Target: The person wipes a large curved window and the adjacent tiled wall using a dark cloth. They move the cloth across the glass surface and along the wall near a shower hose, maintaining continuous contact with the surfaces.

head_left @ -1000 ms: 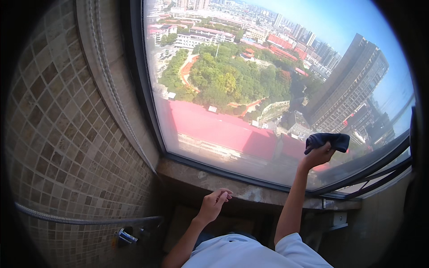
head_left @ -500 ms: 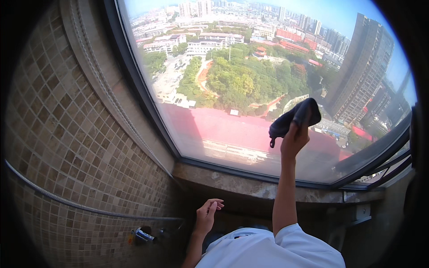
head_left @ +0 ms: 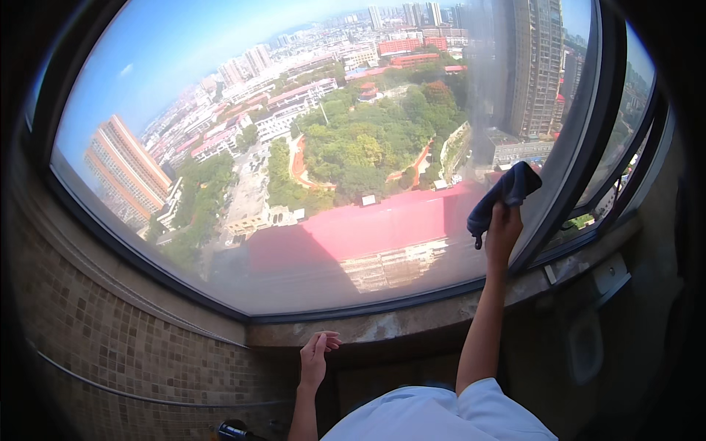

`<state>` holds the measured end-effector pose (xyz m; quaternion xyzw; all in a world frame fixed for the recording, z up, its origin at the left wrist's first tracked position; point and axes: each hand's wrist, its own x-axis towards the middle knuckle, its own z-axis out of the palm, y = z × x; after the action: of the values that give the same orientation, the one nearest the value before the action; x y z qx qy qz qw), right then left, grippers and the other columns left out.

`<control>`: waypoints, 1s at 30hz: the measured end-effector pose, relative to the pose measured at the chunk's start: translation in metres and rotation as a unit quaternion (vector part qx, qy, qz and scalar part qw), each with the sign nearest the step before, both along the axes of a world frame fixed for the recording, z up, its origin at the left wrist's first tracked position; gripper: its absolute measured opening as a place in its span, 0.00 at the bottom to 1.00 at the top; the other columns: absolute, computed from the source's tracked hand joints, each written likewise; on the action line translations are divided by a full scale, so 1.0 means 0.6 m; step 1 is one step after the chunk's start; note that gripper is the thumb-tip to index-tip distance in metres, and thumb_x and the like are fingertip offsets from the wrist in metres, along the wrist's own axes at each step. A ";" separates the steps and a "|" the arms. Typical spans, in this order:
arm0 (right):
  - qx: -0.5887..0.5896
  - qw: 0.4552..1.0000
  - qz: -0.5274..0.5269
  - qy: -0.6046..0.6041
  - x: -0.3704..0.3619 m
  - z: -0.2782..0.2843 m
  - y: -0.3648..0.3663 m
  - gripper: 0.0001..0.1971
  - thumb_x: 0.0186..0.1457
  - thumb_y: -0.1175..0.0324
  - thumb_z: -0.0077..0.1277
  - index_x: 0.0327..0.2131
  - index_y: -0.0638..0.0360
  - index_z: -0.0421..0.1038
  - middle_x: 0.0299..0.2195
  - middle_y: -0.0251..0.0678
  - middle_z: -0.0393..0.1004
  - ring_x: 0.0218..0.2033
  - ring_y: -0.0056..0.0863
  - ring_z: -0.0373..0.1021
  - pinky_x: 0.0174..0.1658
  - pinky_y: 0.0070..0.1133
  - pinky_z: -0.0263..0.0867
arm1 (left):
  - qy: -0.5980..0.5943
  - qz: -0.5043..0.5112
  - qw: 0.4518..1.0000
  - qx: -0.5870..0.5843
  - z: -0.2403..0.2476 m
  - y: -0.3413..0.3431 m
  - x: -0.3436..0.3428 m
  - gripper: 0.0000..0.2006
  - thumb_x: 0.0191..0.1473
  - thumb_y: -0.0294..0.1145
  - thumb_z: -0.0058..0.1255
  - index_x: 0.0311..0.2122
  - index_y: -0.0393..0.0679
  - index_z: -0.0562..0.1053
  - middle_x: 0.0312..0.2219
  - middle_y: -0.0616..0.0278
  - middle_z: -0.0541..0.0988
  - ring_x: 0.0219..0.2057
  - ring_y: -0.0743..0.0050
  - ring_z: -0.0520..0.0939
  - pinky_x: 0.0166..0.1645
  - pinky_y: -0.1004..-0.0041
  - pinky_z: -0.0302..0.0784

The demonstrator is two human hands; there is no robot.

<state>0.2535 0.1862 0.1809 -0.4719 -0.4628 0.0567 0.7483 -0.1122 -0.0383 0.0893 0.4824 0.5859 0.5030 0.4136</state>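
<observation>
My right hand (head_left: 503,229) is raised against the large window pane (head_left: 294,147) and grips a dark blue cloth (head_left: 504,192), pressed to the glass near the pane's right frame. My left hand (head_left: 316,356) hangs low below the stone window sill (head_left: 382,323), fingers loosely apart and holding nothing, close to the sill's edge. The glass looks hazy around and below the cloth.
A dark window frame (head_left: 581,147) separates the big pane from a narrower side pane on the right. A wall of small brown mosaic tiles (head_left: 95,345) runs along the left, with a thin rail (head_left: 132,393) across it. A dark fitting (head_left: 234,431) sits at the bottom.
The view has swung left and up, showing more of the pane. My right hand with the cloth has stayed on the glass near the right frame. My left hand remains low by the sill.
</observation>
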 end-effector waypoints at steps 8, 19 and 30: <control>-0.095 0.975 -0.168 -0.111 0.184 -0.049 0.021 0.14 0.65 0.69 0.39 0.47 0.68 0.69 0.25 0.49 0.72 0.24 0.39 0.70 0.28 0.28 0.62 | 0.048 -0.155 0.984 -0.069 -0.006 0.032 0.199 0.21 0.68 0.43 0.31 0.46 0.39 0.74 0.33 0.62 0.81 0.35 0.77 0.79 0.42 0.78 0.70; -0.046 0.979 0.095 -0.177 -0.090 0.078 -0.049 0.14 0.60 0.74 0.43 0.48 0.66 0.68 0.24 0.52 0.72 0.25 0.46 0.72 0.26 0.31 0.63 | 0.025 -0.089 0.995 -0.032 -0.015 0.051 0.083 0.17 0.67 0.39 0.35 0.47 0.40 0.73 0.33 0.63 0.81 0.34 0.80 0.79 0.41 0.79 0.72; 0.001 0.845 0.458 -0.277 -0.762 0.086 -0.119 0.17 0.55 0.72 0.49 0.49 0.48 0.71 0.21 0.51 0.71 0.23 0.50 0.71 0.26 0.37 0.68 | -0.049 -0.024 0.998 -0.044 -0.039 -0.033 -0.258 0.14 0.65 0.35 0.39 0.48 0.39 0.72 0.34 0.61 0.80 0.36 0.78 0.79 0.45 0.77 0.74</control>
<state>-0.2039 0.1150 0.2322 -0.2016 -0.8144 0.2588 0.4786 -0.2671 -0.0583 0.0661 0.4522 0.5747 0.4895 0.4750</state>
